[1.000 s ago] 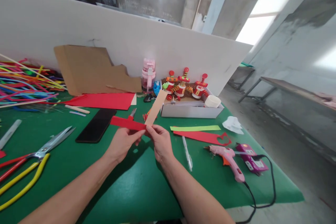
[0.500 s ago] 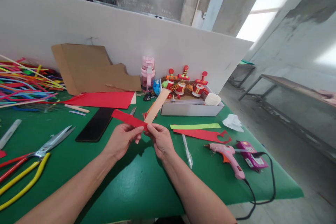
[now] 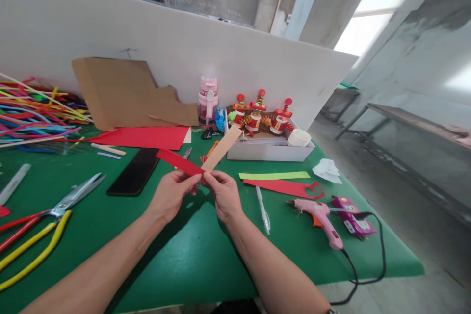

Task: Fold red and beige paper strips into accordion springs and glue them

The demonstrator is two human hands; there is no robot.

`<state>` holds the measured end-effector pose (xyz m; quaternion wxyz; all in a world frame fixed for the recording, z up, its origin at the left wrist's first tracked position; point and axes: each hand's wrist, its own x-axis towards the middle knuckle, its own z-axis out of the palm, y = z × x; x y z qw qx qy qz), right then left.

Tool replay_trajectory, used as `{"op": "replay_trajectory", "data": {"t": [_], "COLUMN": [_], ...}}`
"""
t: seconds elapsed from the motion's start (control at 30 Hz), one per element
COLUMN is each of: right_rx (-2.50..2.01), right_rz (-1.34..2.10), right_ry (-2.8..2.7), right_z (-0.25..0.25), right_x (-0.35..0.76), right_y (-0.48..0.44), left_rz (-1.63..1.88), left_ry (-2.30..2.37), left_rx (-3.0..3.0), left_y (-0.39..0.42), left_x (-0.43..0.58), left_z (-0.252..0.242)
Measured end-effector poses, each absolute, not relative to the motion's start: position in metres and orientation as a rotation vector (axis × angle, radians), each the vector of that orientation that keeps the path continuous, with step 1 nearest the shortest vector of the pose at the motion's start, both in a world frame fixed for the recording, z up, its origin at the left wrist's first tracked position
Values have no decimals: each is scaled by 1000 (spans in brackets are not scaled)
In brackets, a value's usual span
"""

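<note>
A red paper strip [image 3: 179, 162] and a peach paper strip [image 3: 222, 148] meet at one end, crossed in a V above the table. My left hand [image 3: 171, 192] is closed, pinching the red strip near that joined end. Fingers of my right hand [image 3: 222, 191] are closed on the same corner, where both strips overlap. The red strip points to the upper left, the peach one to the upper right. Whether the ends are stuck together, I cannot tell. A craft knife [image 3: 187, 153] lies just beyond my left hand, partly hidden.
Right of my hands lie a green strip [image 3: 274, 175], a red offcut [image 3: 281, 188], a pen [image 3: 263, 211] and a pink glue gun [image 3: 320, 216] with its cord. Scissors [image 3: 59, 211] and a phone [image 3: 134, 174] are leftward. A white box [image 3: 268, 153] holding red figures stands behind.
Both hands keep their pinch on the strips. The peach strip leans slightly further right, and the joined corner has shifted a little to the left.
</note>
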<state>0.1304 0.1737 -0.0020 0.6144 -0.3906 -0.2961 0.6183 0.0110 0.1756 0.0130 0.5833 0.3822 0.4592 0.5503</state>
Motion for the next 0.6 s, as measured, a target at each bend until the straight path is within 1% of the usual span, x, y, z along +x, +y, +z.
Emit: {"op": "replay_trajectory", "data": {"t": [0.13, 0.37, 0.6], "right_rx": [-909, -991, -875], "right_rz": [1453, 1282, 1476], "right_ry": [-727, -895, -742], "right_z": [-2, -2, -2], "right_x": [131, 138, 131], "right_y": [173, 175, 174], "left_rz": [1237, 1193, 1300], "left_ry": [1080, 1076, 1069], "left_rx": [912, 933, 890], "left_y": [178, 177, 178], "left_x": [8, 10, 10], "left_z": [12, 14, 14]}}
